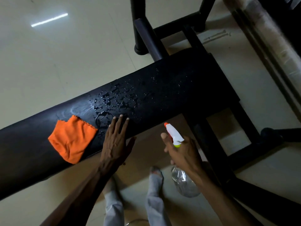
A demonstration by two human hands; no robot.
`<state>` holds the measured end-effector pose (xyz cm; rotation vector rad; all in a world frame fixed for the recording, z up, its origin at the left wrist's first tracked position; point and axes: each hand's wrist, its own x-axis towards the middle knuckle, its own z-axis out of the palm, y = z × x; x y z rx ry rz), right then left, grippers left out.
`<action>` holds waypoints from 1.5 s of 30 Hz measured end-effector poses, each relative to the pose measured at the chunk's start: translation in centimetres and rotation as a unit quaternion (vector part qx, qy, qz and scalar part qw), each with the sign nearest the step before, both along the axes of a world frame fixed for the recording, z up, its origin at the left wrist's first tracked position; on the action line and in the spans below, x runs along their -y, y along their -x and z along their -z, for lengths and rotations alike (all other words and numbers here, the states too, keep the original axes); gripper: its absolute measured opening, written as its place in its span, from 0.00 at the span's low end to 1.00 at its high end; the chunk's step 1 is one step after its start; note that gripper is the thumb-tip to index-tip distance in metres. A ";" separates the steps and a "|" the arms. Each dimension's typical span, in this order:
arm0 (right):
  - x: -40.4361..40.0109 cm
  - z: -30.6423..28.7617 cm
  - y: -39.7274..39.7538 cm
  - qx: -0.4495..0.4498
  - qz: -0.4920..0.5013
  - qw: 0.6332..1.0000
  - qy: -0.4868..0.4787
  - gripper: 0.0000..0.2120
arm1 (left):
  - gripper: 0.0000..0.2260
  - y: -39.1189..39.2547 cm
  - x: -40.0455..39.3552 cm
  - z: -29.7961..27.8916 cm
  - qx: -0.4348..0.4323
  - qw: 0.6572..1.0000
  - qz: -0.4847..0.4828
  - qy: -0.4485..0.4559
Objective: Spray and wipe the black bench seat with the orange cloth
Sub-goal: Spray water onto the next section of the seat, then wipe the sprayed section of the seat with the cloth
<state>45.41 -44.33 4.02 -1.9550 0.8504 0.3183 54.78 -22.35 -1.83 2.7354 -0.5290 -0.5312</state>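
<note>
Right now the black bench seat (162, 88) runs slantwise across the view, from the lower left up toward the right, over a pale tiled floor (65, 54). Droplets and small puddles of liquid (114, 98) shine on the middle of the seat, thinning out toward its upper right end. The orange cloth (72, 139) lies crumpled on the seat to the left of the wet patch, near the seat's closer edge, and no hand touches it. The left hand (116, 142) rests flat on the seat just beside the cloth, fingers spread and stretched toward the wet patch, holding nothing, with the thumb hanging off the near edge. The right hand (182, 152) is wrapped around the neck of a spray bottle (175, 136), off the near side of the bench and above the floor. The bottle's white head with its orange tip points up toward the seat, and its clear body hangs below the wrist. Black frame bars (210, 141) stand under and behind the bench. Grey trouser legs (154, 193) show at the bottom.
</note>
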 end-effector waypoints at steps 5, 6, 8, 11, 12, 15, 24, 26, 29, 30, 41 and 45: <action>-3.1 0.3 -0.4 0.010 -0.046 0.999 0.005 0.16 | 0.32 0.5 -2.7 0.0 0.013 0.999 -0.034 0.006; -3.6 0.1 -0.7 -0.002 -0.062 0.998 -0.012 0.17 | 0.32 0.6 -3.2 0.0 0.016 0.999 -0.041 0.003; -4.8 0.3 -1.1 -0.019 -0.081 0.996 0.005 0.20 | 0.32 0.6 -4.4 0.0 0.014 0.998 -0.057 0.001; -5.8 0.1 -1.6 -0.014 -0.093 0.995 0.021 0.14 | 0.32 0.4 -5.0 0.1 -0.001 0.999 -0.049 0.004; -6.2 0.0 -1.9 -0.011 -0.101 0.995 0.000 0.18 | 0.32 0.3 -5.2 0.0 -0.004 0.999 -0.045 0.005; -7.3 -0.1 -2.7 -0.050 -0.107 0.993 0.004 0.27 | 0.31 -0.2 -5.8 -0.4 -0.003 0.999 -0.043 0.027; -11.5 -1.0 -7.1 0.068 -0.135 0.986 -0.077 0.14 | 0.28 -2.3 -10.3 -2.2 0.045 0.994 -0.079 0.068; -13.4 -1.3 -9.2 0.111 -0.147 0.979 -0.086 0.15 | 0.27 -2.9 -12.5 -2.4 0.052 0.992 -0.098 0.066; -16.8 -2.1 -13.3 0.173 -0.165 0.966 -0.097 0.16 | 0.27 -3.7 -16.5 -2.6 0.055 0.985 -0.155 0.054; -18.1 -2.4 -14.8 0.192 -0.173 0.961 -0.095 0.16 | 0.27 -3.8 -18.0 -2.5 0.051 0.982 -0.176 0.045; -36.5 -4.7 -23.3 0.293 -0.276 0.913 -0.075 0.21 | 0.33 -1.9 -32.4 -0.3 -0.009 0.970 -0.242 -0.036; -39.9 -3.0 -23.8 0.270 -0.341 0.900 -0.035 0.24 | 0.35 -1.1 -33.8 0.6 -0.031 0.973 -0.228 -0.020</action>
